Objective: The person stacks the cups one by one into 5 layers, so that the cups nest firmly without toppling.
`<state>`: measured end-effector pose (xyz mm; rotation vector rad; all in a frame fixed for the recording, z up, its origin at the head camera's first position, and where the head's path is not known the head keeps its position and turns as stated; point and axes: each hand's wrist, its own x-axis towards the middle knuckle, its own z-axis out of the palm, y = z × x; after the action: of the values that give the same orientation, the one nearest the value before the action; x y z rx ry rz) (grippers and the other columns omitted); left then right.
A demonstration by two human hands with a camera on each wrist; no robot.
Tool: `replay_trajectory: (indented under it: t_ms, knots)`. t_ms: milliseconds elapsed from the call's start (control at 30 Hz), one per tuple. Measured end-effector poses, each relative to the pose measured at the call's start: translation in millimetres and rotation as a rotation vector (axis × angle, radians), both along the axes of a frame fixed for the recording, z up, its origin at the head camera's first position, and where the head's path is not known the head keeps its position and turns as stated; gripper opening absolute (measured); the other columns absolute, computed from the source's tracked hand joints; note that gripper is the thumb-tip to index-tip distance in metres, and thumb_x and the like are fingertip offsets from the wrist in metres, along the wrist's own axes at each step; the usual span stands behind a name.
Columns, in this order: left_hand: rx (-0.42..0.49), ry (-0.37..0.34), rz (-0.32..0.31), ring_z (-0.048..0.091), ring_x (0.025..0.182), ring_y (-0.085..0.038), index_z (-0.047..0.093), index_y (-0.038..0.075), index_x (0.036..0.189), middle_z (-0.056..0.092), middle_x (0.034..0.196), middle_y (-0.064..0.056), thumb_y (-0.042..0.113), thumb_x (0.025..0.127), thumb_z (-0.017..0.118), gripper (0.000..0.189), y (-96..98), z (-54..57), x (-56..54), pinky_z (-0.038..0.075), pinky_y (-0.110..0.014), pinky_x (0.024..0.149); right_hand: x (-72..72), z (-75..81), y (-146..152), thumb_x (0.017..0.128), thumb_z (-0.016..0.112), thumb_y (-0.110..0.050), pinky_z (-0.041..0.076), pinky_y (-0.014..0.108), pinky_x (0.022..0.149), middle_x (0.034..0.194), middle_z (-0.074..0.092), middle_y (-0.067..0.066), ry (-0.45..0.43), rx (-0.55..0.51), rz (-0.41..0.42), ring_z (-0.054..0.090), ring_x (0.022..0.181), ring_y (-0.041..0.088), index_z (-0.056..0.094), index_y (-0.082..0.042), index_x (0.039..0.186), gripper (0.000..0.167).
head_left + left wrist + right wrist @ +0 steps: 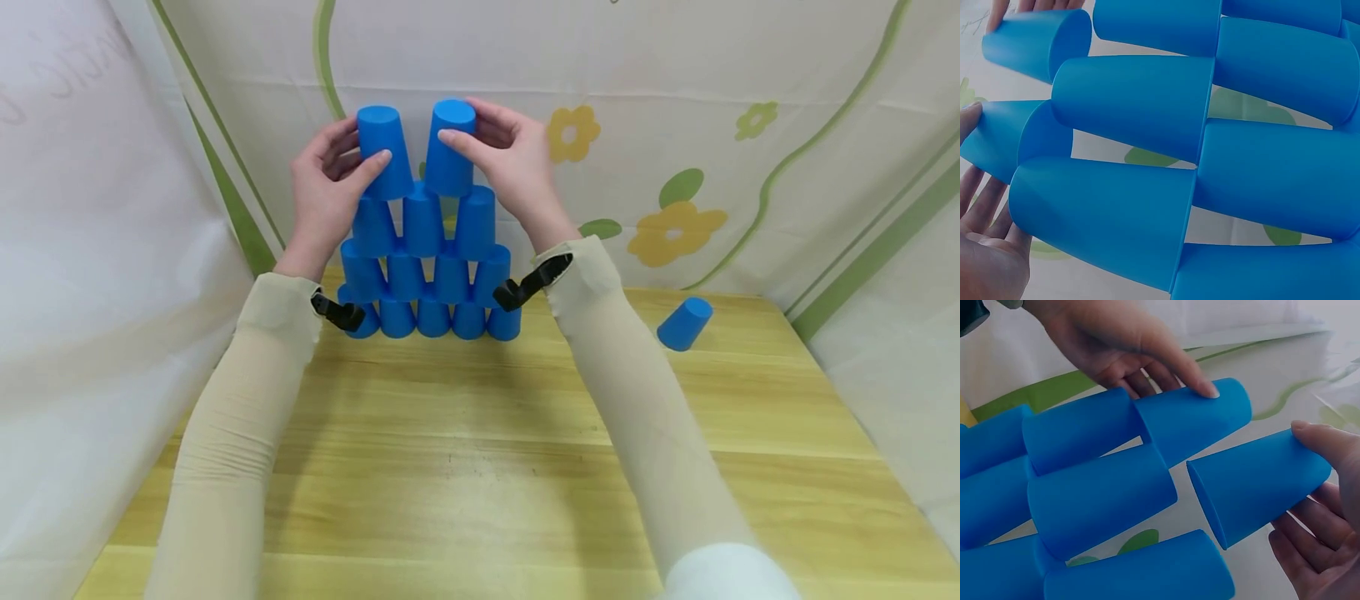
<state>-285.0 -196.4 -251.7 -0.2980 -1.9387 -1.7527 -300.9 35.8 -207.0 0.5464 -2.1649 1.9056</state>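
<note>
My left hand [324,187] grips an upside-down blue plastic cup [384,158], thumb in front and fingers behind. This cup leans a little at the top left of a pyramid of upside-down blue cups [423,223]; its rim overlaps the upper row in the right wrist view. With thumb and fingers, my right hand [521,158] holds another upside-down blue cup [452,154] beside it. In the right wrist view a gap shows between the right cup's rim [1207,506] and the cups below. The pyramid's upper row has three cups, with wider rows underneath.
A single blue cup [686,323] stands upside down on the wooden table [465,467], off to the right. Behind the pyramid hangs a white curtain [480,50] with flower prints. More white cloth [97,292] borders the left side.
</note>
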Motion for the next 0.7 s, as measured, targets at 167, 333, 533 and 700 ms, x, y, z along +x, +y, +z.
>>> replay_trajectory:
  t_ms: [167, 333, 533, 700]
  knots:
    - [-0.01, 0.001, 0.004, 0.061, 0.122, -0.02, 0.059, 0.014, 0.143, 0.062, 0.139, -0.003, 0.022, 0.092, 0.079, 0.055, -0.6, -2.1, -1.9, 0.045, -0.032, 0.106, -5.8, -1.9, -5.8, 0.088, 0.083, -0.029, 0.049, 0.024, 0.098, 0.13, 0.068, -0.002, -0.037, 0.07, -0.014, 0.063, 0.116, 0.01, 0.064, -0.017, 0.141, 0.058]
    - [-0.017, -0.001, 0.0, 0.061, 0.123, -0.021, 0.059, 0.013, 0.143, 0.062, 0.139, -0.003, 0.022, 0.092, 0.078, 0.055, 0.7, -2.6, -2.4, 0.046, -0.033, 0.106, -8.3, -8.8, -5.5, 0.088, 0.083, -0.03, 0.049, 0.025, 0.099, 0.134, 0.065, -0.002, -0.02, 0.088, -0.009, 0.062, 0.118, 0.011, 0.06, -0.017, 0.145, 0.063]
    - [-0.001, -0.004, -0.013, 0.061, 0.123, -0.021, 0.059, 0.012, 0.143, 0.062, 0.139, -0.004, 0.02, 0.093, 0.078, 0.054, 1.4, -2.2, -1.5, 0.046, -0.033, 0.106, -4.3, -18.7, 7.8, 0.089, 0.082, -0.03, 0.047, 0.024, 0.1, 0.139, 0.062, -0.002, 0.012, 0.047, -0.005, 0.059, 0.124, 0.013, 0.056, -0.014, 0.147, 0.066]
    - [0.009, -0.006, -0.014, 0.06, 0.123, -0.021, 0.059, 0.011, 0.142, 0.062, 0.139, -0.005, 0.019, 0.092, 0.078, 0.054, 2.2, 0.7, 2.9, 0.046, -0.032, 0.106, 7.3, -22.8, 33.7, 0.093, 0.078, -0.029, 0.047, 0.024, 0.102, 0.14, 0.062, 0.003, 0.03, 0.055, -0.064, 0.057, 0.128, 0.015, 0.057, -0.01, 0.146, 0.061]
